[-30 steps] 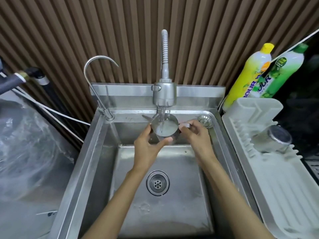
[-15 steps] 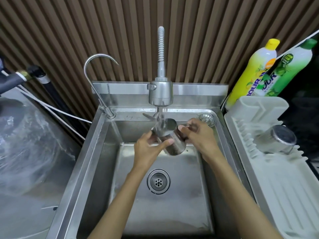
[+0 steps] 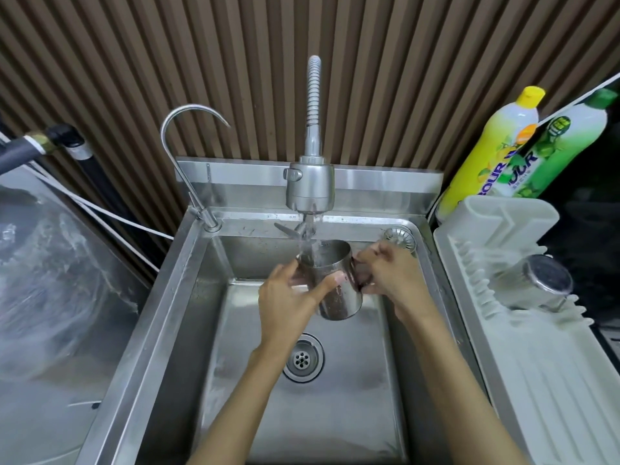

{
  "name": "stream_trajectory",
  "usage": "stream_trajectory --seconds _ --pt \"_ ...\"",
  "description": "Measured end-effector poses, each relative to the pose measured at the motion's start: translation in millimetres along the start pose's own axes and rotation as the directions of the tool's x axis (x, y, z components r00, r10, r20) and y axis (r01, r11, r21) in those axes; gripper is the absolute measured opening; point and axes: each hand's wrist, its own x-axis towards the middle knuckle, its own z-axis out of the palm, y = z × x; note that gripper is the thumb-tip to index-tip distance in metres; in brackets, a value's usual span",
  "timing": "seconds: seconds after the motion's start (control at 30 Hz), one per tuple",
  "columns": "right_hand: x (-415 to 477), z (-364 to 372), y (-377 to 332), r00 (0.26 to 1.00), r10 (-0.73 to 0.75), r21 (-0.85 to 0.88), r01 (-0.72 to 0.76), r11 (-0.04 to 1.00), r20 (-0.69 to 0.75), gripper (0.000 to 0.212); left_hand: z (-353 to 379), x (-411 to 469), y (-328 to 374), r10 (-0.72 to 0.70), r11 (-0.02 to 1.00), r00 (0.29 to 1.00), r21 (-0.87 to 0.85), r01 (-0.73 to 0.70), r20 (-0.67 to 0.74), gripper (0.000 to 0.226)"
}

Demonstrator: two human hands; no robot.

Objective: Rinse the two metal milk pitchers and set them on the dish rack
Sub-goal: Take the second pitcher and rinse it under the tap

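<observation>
The drain (image 3: pixel 303 359) sits in the floor of the steel sink (image 3: pixel 335 414), nearest the viewer. Above it, both hands hold a metal pitcher (image 3: pixel 339 290), tilted with its mouth toward the back wall. The left hand (image 3: pixel 288 298) wraps the pitcher's body, thumb across the front. The right hand (image 3: pixel 392 280) is closed around the handle side. Water from the spray tap (image 3: pixel 310 187) runs onto the pitcher's rim. To the right, the second pitcher (image 3: pixel 533 283) lies on its side on the white dish rack (image 3: pixel 553 380), base facing the viewer. Beyond the rack stand a yellow bottle (image 3: pixel 493 149) and a green bottle (image 3: pixel 563 146). A thin curved tap (image 3: pixel 183 142) rises at the sink's far-left corner.
</observation>
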Motion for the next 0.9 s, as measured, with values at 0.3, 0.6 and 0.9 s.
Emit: stream_trajectory --seconds 0.3,0.6,0.9 --pt "-6 29 1 0.958 -0.049 0.676 -0.162 0.718 0.282 0.023 -16 14 8 0.137 0.970 0.981 -0.181 -0.161 -0.139 0.084" --pt "-6 1 -3 0.994 -0.104 0.082 0.101 0.991 0.032 0.016 -13 5 19 -0.121 0.947 0.991 -0.294 0.131 0.054 0.026" --pt "-7 37 -2 0.928 -0.170 0.682 -0.111 0.723 0.332 0.019 -33 15 24 0.134 0.946 0.983 -0.281 -0.164 -0.122 0.081"
